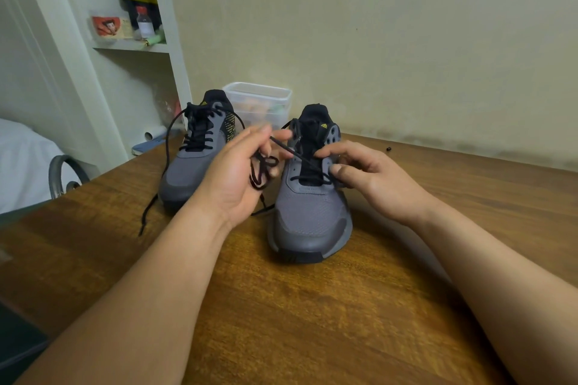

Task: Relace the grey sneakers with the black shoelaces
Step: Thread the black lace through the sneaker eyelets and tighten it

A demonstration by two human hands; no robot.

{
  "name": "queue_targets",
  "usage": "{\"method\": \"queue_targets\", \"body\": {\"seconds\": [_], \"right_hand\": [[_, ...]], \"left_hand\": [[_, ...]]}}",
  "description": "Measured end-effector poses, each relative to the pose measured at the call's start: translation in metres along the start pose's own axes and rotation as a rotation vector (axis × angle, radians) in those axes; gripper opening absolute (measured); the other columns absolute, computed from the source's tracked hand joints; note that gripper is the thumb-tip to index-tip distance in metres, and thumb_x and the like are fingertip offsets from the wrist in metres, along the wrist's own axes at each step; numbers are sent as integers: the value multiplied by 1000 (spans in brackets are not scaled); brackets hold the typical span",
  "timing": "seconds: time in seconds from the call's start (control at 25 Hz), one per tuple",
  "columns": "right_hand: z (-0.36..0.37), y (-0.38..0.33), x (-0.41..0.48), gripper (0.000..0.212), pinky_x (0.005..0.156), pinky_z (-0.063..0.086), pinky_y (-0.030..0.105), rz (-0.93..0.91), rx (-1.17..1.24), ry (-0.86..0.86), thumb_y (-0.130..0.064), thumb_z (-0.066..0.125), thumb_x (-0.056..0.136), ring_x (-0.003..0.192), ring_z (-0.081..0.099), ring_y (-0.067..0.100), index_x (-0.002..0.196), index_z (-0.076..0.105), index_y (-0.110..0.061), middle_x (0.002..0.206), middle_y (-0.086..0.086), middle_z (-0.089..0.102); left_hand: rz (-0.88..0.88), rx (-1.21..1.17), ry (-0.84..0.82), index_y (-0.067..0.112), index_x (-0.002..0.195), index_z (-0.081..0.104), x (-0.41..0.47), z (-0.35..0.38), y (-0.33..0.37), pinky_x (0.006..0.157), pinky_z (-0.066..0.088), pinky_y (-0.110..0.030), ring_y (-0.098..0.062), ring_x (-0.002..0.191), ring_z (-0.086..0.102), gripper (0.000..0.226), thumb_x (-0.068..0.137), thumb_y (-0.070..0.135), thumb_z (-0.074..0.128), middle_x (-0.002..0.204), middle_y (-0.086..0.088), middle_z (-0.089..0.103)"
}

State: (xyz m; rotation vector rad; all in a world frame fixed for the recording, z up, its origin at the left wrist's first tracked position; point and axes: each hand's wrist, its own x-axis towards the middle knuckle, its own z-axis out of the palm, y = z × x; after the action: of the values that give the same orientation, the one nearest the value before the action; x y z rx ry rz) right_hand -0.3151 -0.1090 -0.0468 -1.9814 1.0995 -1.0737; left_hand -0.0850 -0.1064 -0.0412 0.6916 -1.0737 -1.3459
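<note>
Left hand (244,175) pinches the lace (292,151) tip, slack coiled in its palm; the lace slants down-right to the low eyelets of the half-laced sneaker (309,222) on the table (281,306), whose eyelet edge the right hand (372,178) grips, nearer the open holes.

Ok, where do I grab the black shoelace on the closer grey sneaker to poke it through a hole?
Pinch the black shoelace close behind its tip, from the left, as the left hand does. It is thin and floppy, so holding near the end should keep it straight for the open eyelets of the closer grey sneaker.
</note>
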Motion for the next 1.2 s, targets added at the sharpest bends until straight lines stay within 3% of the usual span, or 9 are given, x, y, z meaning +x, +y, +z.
{"method": "queue_targets", "body": {"seconds": [0.08,0.16,0.32,0.48,0.64,0.8,0.92,1.08,1.2], "right_hand": [[0,-5,-1,31,77,47,12,12,6,-7,-5,49,107,83,62,-3,122,72,-20,88,-18,66],[-1,-9,-2,35,72,45,8,29,24,-10,0,42,107,77,60,-9,121,70,-14,86,-22,67],[2,-10,-3,35,75,47,9,27,34,15,2,40,107,80,61,-10,119,70,-12,91,-19,66],[3,-4,0,42,102,50,33,-33,-114,28,-10,42,105,113,62,7,121,71,-36,117,-5,63],[4,-6,0,40,101,50,35,-52,-143,23,-7,42,103,111,61,13,117,72,-29,114,-1,61],[8,-13,-3,27,82,52,23,-37,28,37,5,40,101,91,61,11,102,65,-7,106,14,63],[10,-13,-2,22,80,52,27,-67,-12,48,0,43,100,89,59,16,96,63,-9,102,12,63],[6,-7,-3,24,75,43,35,-81,-123,106,-24,48,108,80,51,14,86,56,-15,83,-3,55],[6,-6,-2,37,69,36,36,-90,-111,144,-35,49,111,72,43,12,82,51,-12,75,-7,46]], "left_hand": [[-21,-229,71,20,78,49,1,0,3,63,42,-29,-20,73,67,31,108,28,50,74,-1,66],[28,-177,196,23,76,47,4,-8,3,59,33,-29,-14,56,47,33,108,30,52,62,6,46],[171,855,90,26,102,58,-3,-9,-10,67,43,-26,-7,73,53,22,98,43,70,87,6,57],[179,1169,-30,18,84,57,-5,-7,-8,66,38,-23,-5,74,52,36,97,50,69,91,1,54],[206,1157,-36,10,86,57,-3,-8,-9,64,36,-20,-5,74,50,40,104,45,59,90,-2,51],[318,1099,104,15,96,59,1,-12,-12,78,54,-39,-16,89,65,34,108,46,52,93,-1,68],[345,1016,131,17,96,59,0,-12,-14,84,60,-48,-11,89,70,30,107,45,53,93,3,72],[332,964,122,5,82,58,-6,-5,-10,68,54,-36,-18,68,61,41,104,40,63,76,-11,68],[137,605,-15,7,74,58,-11,-1,2,56,45,-33,-21,54,52,48,101,46,64,60,-10,57]]}}
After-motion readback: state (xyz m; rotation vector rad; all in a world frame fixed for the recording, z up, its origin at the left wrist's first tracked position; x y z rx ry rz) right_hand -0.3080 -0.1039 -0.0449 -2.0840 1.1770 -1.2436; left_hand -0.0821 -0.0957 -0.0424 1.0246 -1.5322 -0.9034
